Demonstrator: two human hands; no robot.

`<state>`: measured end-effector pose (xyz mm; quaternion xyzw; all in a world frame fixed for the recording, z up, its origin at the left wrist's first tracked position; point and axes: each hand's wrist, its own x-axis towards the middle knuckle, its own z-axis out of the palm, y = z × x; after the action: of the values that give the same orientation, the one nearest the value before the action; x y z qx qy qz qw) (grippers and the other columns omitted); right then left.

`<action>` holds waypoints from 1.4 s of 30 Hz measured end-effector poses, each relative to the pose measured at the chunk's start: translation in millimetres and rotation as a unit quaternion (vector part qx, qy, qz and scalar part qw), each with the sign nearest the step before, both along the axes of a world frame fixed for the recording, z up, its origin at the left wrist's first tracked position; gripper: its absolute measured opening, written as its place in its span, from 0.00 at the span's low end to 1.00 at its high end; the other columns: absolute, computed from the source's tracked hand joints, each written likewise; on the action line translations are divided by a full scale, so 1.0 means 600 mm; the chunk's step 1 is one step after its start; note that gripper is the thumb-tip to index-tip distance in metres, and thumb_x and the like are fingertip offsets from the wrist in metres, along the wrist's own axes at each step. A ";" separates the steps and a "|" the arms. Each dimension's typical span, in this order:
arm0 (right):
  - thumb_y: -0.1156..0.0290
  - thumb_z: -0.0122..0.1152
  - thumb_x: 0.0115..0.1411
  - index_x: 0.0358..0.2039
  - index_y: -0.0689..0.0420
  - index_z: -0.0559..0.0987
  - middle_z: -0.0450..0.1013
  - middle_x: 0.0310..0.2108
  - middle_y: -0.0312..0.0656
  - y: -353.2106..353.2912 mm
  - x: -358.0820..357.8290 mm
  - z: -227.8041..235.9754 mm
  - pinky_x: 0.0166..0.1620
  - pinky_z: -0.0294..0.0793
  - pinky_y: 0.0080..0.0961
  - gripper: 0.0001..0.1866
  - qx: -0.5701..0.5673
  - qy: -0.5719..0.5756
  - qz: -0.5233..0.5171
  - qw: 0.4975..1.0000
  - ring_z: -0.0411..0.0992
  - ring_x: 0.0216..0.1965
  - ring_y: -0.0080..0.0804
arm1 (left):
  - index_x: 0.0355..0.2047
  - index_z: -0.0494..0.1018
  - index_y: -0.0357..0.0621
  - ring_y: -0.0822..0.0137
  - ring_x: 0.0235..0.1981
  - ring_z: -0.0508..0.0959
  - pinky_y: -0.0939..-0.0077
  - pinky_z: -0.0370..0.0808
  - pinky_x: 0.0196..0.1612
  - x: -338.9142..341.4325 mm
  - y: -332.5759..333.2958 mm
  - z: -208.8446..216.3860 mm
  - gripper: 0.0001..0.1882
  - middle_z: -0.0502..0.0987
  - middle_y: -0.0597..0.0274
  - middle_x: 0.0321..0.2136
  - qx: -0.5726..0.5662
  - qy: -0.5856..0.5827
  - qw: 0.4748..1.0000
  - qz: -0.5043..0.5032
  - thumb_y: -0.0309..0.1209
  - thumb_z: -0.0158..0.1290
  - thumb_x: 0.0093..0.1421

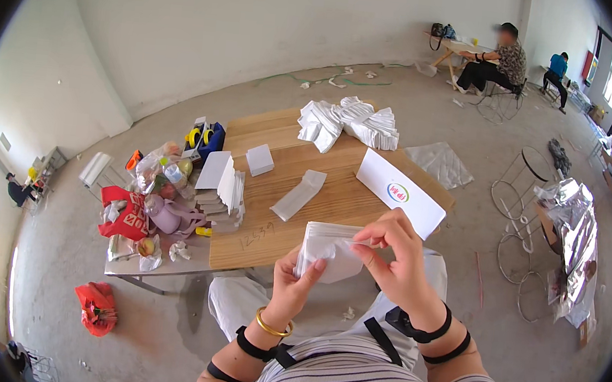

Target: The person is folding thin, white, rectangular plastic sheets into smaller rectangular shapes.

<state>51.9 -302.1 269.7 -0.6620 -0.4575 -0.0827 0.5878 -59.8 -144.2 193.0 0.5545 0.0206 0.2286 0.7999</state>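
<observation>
Just off the near edge of the wooden table (333, 212), amid white walls (263, 25) and gray floor (152, 338), the left hand (293, 282) grips a thin white stack (324, 246), the right hand (396, 262) pinches its side, scribbled numbers (256, 236) mark the table's near left corner, and a white card (400, 194) with colored writing is by the right edge.

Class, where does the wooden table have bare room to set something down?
Bare wood shows between the small cards and white bundles, and between the pale strip and tall cards. Left of those, bags crowd together.
</observation>
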 end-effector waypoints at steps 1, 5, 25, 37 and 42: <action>0.76 0.70 0.53 0.32 0.54 0.80 0.67 0.29 0.36 0.003 -0.008 0.009 0.30 0.65 0.24 0.07 0.012 -0.050 -0.019 0.998 0.65 0.28 0.29 | 0.48 0.78 0.39 0.76 0.42 0.76 0.77 0.71 0.48 -0.003 0.000 0.006 0.12 0.81 0.66 0.41 0.000 -0.001 1.000 0.002 0.28 0.57 0.64; 0.76 0.71 0.51 0.33 0.53 0.80 0.66 0.30 0.36 0.011 -0.007 0.031 0.33 0.66 0.29 0.09 -0.036 -0.148 -0.030 0.988 0.64 0.32 0.35 | 0.39 0.78 0.34 0.76 0.36 0.73 0.82 0.68 0.39 0.003 0.002 0.038 0.09 0.78 0.65 0.38 0.112 -0.027 0.992 0.054 0.29 0.58 0.63; 0.75 0.73 0.46 0.33 0.51 0.79 0.66 0.31 0.35 0.023 -0.016 0.044 0.37 0.65 0.30 0.14 -0.037 -0.199 0.002 0.979 0.63 0.34 0.36 | 0.29 0.78 0.35 0.61 0.25 0.70 0.70 0.67 0.27 -0.005 0.031 0.068 0.07 0.72 0.57 0.25 0.425 -0.120 0.881 0.169 0.22 0.64 0.49; 0.77 0.72 0.44 0.31 0.51 0.77 0.69 0.33 0.34 0.025 -0.020 0.038 0.40 0.67 0.31 0.14 -0.037 -0.239 0.016 0.970 0.65 0.36 0.37 | 0.27 0.77 0.36 0.61 0.24 0.68 0.70 0.65 0.26 -0.007 0.036 0.061 0.06 0.70 0.57 0.24 0.426 -0.109 0.882 0.169 0.22 0.64 0.49; 0.76 0.72 0.44 0.31 0.50 0.78 0.73 0.34 0.31 0.022 -0.021 0.038 0.41 0.66 0.30 0.14 -0.036 -0.250 0.022 0.967 0.66 0.36 0.35 | 0.27 0.77 0.35 0.61 0.24 0.70 0.72 0.66 0.27 -0.005 0.037 0.056 0.06 0.71 0.57 0.25 0.400 -0.101 0.896 0.167 0.23 0.63 0.49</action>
<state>39.6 -288.9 292.5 -0.6305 -0.6075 -0.2159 0.4322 -62.8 -121.8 226.7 0.7897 -0.0613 0.4027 0.4588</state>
